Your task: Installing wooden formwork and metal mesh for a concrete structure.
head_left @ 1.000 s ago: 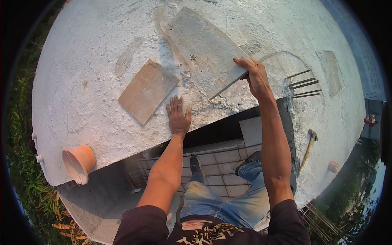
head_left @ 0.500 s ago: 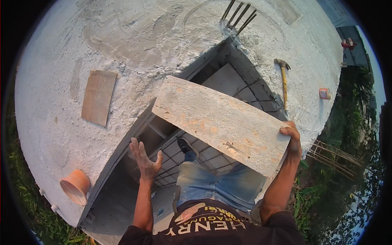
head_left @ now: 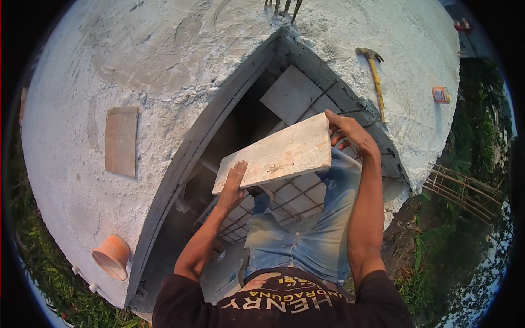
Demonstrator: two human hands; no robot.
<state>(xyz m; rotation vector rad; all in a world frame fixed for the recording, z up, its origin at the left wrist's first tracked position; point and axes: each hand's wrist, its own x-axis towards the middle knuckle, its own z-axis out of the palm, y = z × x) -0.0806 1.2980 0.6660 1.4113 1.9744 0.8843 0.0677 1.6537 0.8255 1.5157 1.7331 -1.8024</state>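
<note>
A pale, cement-crusted board point(head_left: 279, 148) is held tilted above the stairwell-like opening in front of my body. My left hand point(head_left: 232, 185) grips its near left end, fingers laid along the top face; what lies under the board is hidden. My right hand point(head_left: 353, 134) holds the board's right end near the upper corner, with the thumb side at the edge and the other fingers curled. Below the board, a grid of dark rebar point(head_left: 292, 199) crosses flat grey panels, and my legs in jeans point(head_left: 298, 240) stand in the opening.
Rough concrete point(head_left: 164, 65) surrounds the opening. A claw hammer point(head_left: 377, 87) and a small tin point(head_left: 441, 95) lie to the right. On the left are a flat brown board point(head_left: 121, 141) and an orange bucket point(head_left: 111, 256). Rebar stubs point(head_left: 284, 6) stick up at the far corner.
The board has moved down and toward the opening's middle, turning so its left end is lower. My left hand, free before, now holds that end; my right hand has come up and inward with the board.
</note>
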